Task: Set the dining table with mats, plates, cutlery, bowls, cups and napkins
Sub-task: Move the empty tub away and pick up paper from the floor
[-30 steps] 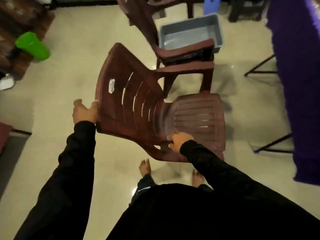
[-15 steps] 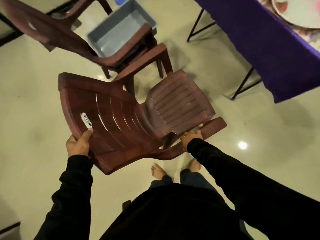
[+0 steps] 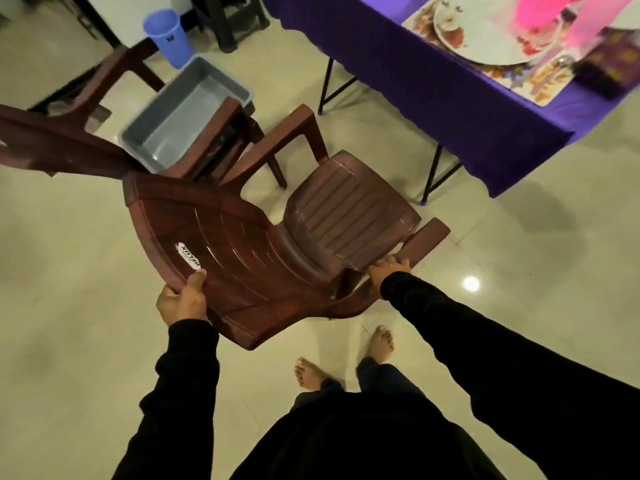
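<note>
I carry a maroon plastic chair [image 3: 349, 206] tilted in front of me, its seat turned toward the table. My left hand [image 3: 183, 299] grips the top edge of the backrest, thumb on the front by a white label. My right hand [image 3: 388, 270] grips the near armrest. At the upper right stands the dining table [image 3: 433, 84] under a purple cloth, with a patterned mat [image 3: 543, 81], a white plate [image 3: 485, 36] and a blurred pink thing [image 3: 540, 12] on it.
A second maroon chair [image 3: 52, 143] stands at the left with a grey plastic tub [image 3: 183, 112] on its seat. A blue bin [image 3: 168, 36] sits on the floor behind it. Black table legs [image 3: 434, 171] angle down under the cloth. My bare feet are on glossy tiles.
The chair has swung right and closer to the purple table, and more of the tabletop with the plate and mat has come into view. Both hands keep their grip.
</note>
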